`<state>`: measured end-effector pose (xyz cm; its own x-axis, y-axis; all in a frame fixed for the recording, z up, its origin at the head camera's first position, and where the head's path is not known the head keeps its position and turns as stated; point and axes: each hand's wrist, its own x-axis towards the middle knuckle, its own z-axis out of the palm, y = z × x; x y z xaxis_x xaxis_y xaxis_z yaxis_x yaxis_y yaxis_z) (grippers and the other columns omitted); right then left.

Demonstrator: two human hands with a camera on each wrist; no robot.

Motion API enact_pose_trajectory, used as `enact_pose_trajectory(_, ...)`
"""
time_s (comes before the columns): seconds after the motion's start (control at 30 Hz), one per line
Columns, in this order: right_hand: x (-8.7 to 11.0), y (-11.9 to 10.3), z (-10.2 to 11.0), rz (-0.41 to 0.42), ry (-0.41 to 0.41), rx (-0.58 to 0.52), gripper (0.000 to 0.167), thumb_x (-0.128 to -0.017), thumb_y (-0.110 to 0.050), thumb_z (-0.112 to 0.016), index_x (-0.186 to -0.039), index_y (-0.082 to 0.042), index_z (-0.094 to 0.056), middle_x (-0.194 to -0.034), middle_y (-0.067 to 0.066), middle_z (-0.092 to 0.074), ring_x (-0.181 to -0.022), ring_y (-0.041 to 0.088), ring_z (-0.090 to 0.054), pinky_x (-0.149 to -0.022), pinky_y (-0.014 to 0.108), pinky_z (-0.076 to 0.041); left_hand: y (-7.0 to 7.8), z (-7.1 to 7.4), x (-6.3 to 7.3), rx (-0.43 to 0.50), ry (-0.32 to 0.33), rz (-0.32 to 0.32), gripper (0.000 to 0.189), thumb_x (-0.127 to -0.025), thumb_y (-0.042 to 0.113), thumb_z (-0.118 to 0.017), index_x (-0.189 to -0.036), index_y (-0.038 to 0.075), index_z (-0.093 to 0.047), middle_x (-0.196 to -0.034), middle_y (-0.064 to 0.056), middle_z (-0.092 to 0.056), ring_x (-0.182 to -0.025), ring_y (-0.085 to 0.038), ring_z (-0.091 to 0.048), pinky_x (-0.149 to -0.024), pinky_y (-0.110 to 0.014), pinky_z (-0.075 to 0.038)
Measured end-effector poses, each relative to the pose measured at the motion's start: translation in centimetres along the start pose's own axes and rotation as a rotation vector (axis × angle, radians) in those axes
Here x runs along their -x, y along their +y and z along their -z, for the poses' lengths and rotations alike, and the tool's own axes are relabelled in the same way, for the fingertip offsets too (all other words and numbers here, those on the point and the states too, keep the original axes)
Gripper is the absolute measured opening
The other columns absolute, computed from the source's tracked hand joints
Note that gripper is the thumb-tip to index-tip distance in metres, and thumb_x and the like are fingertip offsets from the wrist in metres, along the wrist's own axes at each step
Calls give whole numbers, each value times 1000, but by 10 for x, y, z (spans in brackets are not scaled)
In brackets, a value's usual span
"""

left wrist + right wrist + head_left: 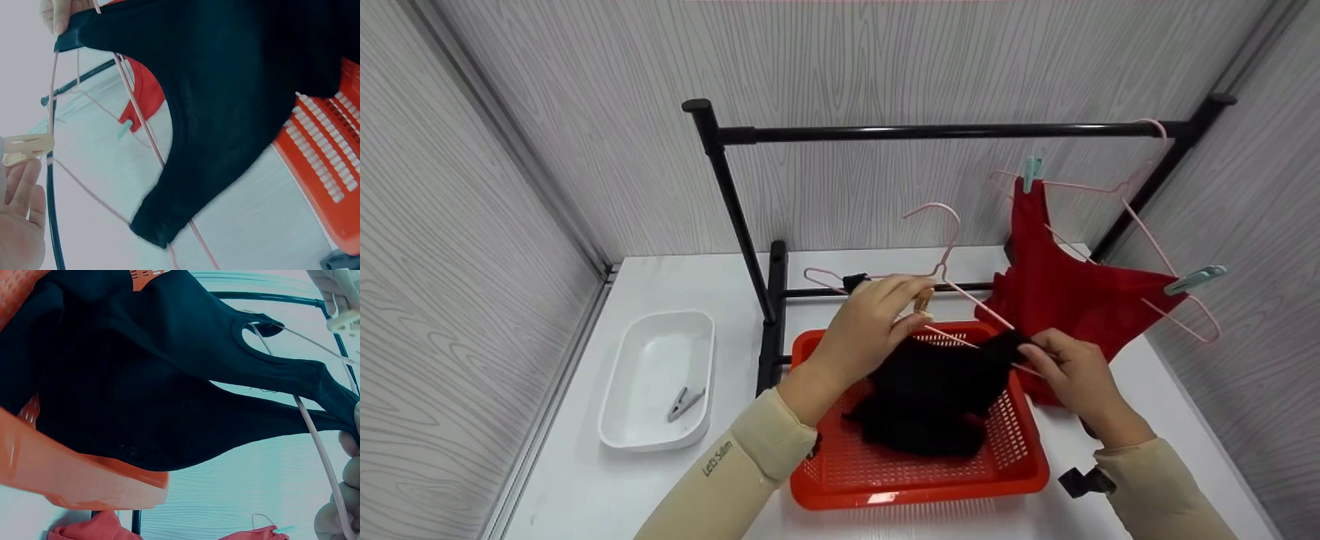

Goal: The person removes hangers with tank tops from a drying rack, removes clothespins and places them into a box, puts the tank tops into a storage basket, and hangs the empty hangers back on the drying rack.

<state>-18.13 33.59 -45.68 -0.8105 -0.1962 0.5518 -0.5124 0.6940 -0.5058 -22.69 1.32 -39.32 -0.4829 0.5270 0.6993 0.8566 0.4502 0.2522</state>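
Note:
My left hand (870, 322) pinches a beige clothespin (28, 145) near the middle of a pink wire hanger (951, 244). A black tank top (219, 101) hangs from that hanger, one strap over each arm, its lower part lying in the red basket (919, 499). With thumb and fingers, my right hand (1072, 375) pinches the right strap together with the hanger arm. The left strap (154, 222) sits over the other arm with no hand on it. In the head view my left hand covers part of that side.
A black rack (922, 133) stands behind the basket. At its right end hangs a red garment (1054, 292) on another pink hanger, held by teal clothespins (1196, 280). To the left, a white tray (619, 367) contains a grey clothespin (685, 405).

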Motion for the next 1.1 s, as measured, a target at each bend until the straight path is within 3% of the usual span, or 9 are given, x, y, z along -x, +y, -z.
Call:
enact_pose_trajectory(0.13,1,2,1,-4,-8,-8,14,-86,3,-74,-88,-9,-68,-74,-7,-67,-62,4,-54,-60,10,-46,-12,14,16,-2,44,40,45,-97,31,-64,-135,7,-60,-119,-4,-66,-108,-17,-62,-92,-38,-49)
enact_pose_trajectory(0.3,1,1,1,3,3,-8,14,-85,5,-74,-87,-7,-67,-75,-6,-68,-62,3,-56,-60,9,-47,-27,34,34,-21,73,99,46,-96,29,-65,-135,6,-59,-120,-5,-65,-111,-18,-62,-93,-38,-49)
enact_pose_trajectory(0.5,1,-2,1,-29,-1,-17,15,-86,5,-74,-87,-8,-68,-77,-5,-69,-65,3,-59,-64,6,-48,-45,54,55,-60,117,117,47,-93,23,-71,-133,4,-58,-121,-8,-65,-112,-21,-62,-95,-41,-49)
enact_pose_trajectory(0.97,2,3,3,-35,-26,-38,4,-92,-6,-71,-90,-4,-67,-81,0,-71,-68,5,-63,-69,8,-51,-69,77,93,-161,165,232,49,-89,22,-75,-131,4,-59,-114,-8,-64,-103,-23,-62,-87,-42,-50)
enact_pose_trajectory(1.1,1,4,3,-12,-14,-54,8,-89,1,-71,-89,-5,-67,-80,0,-71,-68,4,-64,-68,9,-51,-75,84,105,-193,172,287,52,-86,20,-78,-132,5,-58,-115,-9,-64,-104,-25,-63,-89,-43,-51)
